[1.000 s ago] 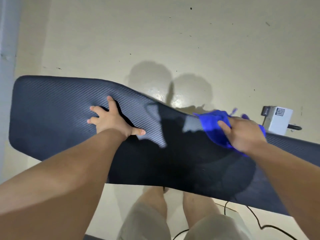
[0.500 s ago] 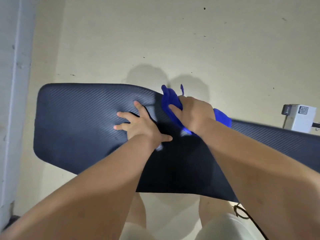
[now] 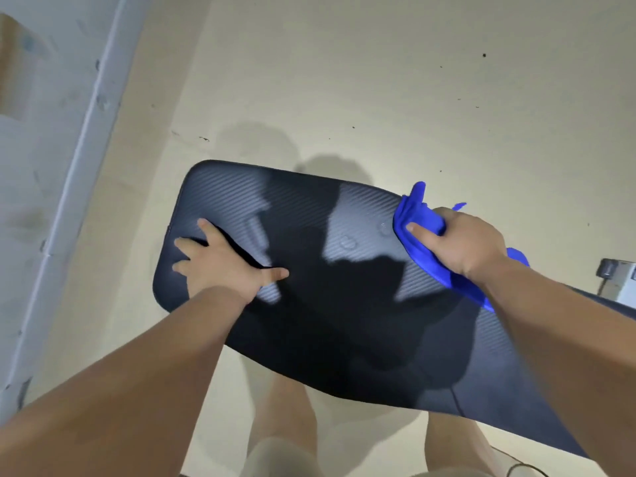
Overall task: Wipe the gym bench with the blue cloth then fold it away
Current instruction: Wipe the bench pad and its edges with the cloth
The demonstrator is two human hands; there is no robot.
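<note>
The wiping was judged under way, not finished. The blue cloth (image 3: 418,251) was bunched and grasped in the right hand (image 3: 463,244) at the bench's (image 3: 344,339) far edge; the left hand (image 3: 216,261) was spread flat, grasping nothing. Folding away remained undone.

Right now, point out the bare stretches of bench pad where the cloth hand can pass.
The widest bare stretch of the bench pad lies between the left hand, flat near the pad's rounded end, and the right hand with its grip on the blue cloth. The near edge by the legs is also bare. It is crowded only at the two hands.
</note>
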